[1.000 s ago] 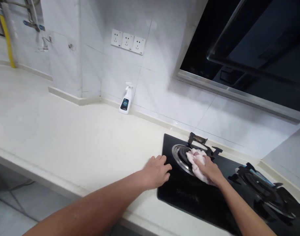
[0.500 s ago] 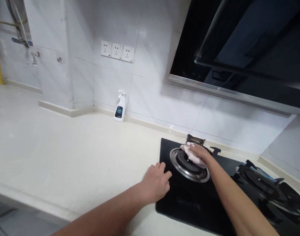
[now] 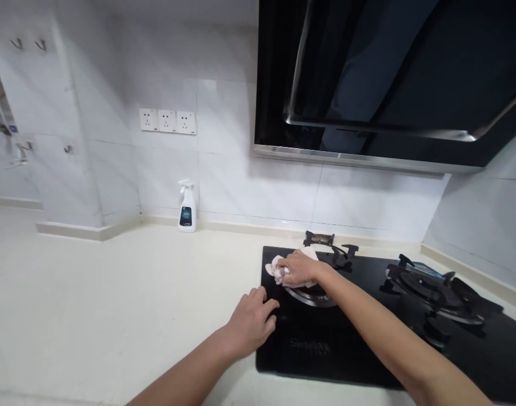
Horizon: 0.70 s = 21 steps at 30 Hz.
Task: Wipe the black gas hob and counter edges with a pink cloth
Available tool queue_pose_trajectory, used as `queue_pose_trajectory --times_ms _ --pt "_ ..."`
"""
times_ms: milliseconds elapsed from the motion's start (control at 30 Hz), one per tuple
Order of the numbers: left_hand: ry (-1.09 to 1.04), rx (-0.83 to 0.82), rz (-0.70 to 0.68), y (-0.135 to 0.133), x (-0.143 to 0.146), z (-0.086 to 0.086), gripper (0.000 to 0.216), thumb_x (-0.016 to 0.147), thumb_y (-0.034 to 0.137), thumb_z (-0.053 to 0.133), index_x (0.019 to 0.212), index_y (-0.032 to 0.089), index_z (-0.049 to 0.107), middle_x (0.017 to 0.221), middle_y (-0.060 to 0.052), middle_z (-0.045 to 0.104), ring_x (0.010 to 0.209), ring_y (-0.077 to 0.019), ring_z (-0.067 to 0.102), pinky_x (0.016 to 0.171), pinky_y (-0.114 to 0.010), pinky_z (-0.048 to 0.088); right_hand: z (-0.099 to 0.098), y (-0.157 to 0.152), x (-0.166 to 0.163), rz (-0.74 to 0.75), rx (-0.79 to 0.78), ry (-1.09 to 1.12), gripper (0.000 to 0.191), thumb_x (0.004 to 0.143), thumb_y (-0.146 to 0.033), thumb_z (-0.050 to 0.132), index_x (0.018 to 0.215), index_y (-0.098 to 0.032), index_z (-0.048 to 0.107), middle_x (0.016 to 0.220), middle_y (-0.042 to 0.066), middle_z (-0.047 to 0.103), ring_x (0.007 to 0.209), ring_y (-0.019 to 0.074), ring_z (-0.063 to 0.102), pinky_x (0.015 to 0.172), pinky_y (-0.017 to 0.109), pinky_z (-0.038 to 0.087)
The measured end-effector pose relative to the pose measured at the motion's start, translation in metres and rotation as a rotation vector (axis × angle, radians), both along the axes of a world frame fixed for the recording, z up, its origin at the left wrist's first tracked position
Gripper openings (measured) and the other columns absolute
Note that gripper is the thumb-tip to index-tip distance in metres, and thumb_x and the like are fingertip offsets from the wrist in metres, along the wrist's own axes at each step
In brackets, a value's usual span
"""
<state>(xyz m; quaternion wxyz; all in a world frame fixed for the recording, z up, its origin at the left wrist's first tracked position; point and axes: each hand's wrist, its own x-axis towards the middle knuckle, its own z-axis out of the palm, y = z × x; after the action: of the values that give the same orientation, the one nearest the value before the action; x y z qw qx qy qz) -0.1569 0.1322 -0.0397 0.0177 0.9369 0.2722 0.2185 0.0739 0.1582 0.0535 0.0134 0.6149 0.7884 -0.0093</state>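
A pale pink cloth is bunched under my right hand, whose fingers close on it over the far left part of the near burner. The burner's metal ring shows below the hand; most of its middle is hidden. My left hand holds nothing. It rests at the left edge of the black glass gas hob, fingers loosely bent and apart, partly over the pale countertop.
A white spray bottle stands against the wall. The burner's pan support lies behind the hob's left part. Another burner with its support is at the right. A dark range hood hangs above. Wall sockets are at the left.
My right hand has moved the cloth leftward across the burner, from its far right side to its far left. My left hand stays by the hob's edge. The view has turned right and levelled.
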Motion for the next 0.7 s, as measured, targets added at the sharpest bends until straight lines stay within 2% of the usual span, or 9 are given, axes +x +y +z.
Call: queue_pose_trajectory --times_ms 167,300,367,467,600,700 --pt "0.01 0.009 -0.013 0.0 -0.002 0.002 0.032 0.097 0.021 0.056 0.126 0.025 0.068 0.115 -0.01 0.059 0.108 -0.0265 0.058 0.089 -0.042 0.052 -0.011 -0.058 0.015 0.246 0.071 -0.066 0.021 0.074 -0.022 0.064 0.095 -0.023 0.064 0.09 0.003 0.068 0.097 0.0237 0.061 0.108 0.039 0.031" --pt "0.04 0.028 0.003 0.0 0.001 0.001 0.031 0.097 0.021 0.055 0.125 0.025 0.068 0.115 -0.01 0.06 0.106 -0.0262 0.058 0.087 -0.042 0.052 -0.026 -0.076 0.029 0.264 0.14 0.002 0.026 0.073 -0.021 0.064 0.099 -0.023 0.062 0.092 0.002 0.067 0.094 0.0214 0.059 0.111 0.039 0.03" --pt "0.05 0.029 0.013 0.0 0.002 0.001 0.03 0.097 0.021 0.055 0.124 0.026 0.068 0.116 -0.01 0.06 0.106 -0.0267 0.058 0.088 -0.042 0.052 -0.032 -0.072 0.027 0.221 0.181 0.015 0.026 0.076 -0.021 0.064 0.102 -0.023 0.062 0.098 0.002 0.068 0.097 0.0208 0.06 0.112 0.038 0.028" --pt "0.044 0.011 0.015 0.0 0.002 0.002 0.03 0.097 0.021 0.057 0.124 0.026 0.068 0.116 -0.009 0.06 0.107 -0.0269 0.059 0.089 -0.042 0.052 -0.036 -0.051 0.013 0.062 0.225 -0.042 0.02 0.084 -0.026 0.062 0.104 -0.023 0.062 0.106 0.006 0.069 0.107 0.0234 0.06 0.106 0.037 0.032" --pt "0.015 -0.019 -0.002 0.0 -0.001 0.005 0.031 0.097 0.02 0.058 0.126 0.025 0.069 0.115 -0.009 0.06 0.107 -0.0264 0.059 0.09 -0.042 0.053 -0.032 -0.009 -0.004 -0.114 0.24 -0.061 0.028 0.09 -0.029 0.059 0.117 -0.02 0.062 0.111 0.012 0.071 0.11 0.0282 0.061 0.099 0.041 0.037" --pt "-0.01 -0.037 -0.024 0.001 -0.004 0.005 0.033 0.097 0.02 0.058 0.127 0.024 0.07 0.116 -0.01 0.06 0.107 -0.0259 0.06 0.091 -0.043 0.054 -0.025 0.02 0.0 -0.223 0.209 -0.04 0.032 0.094 -0.032 0.06 0.124 -0.022 0.062 0.111 0.011 0.072 0.107 0.0267 0.064 0.096 0.041 0.043"
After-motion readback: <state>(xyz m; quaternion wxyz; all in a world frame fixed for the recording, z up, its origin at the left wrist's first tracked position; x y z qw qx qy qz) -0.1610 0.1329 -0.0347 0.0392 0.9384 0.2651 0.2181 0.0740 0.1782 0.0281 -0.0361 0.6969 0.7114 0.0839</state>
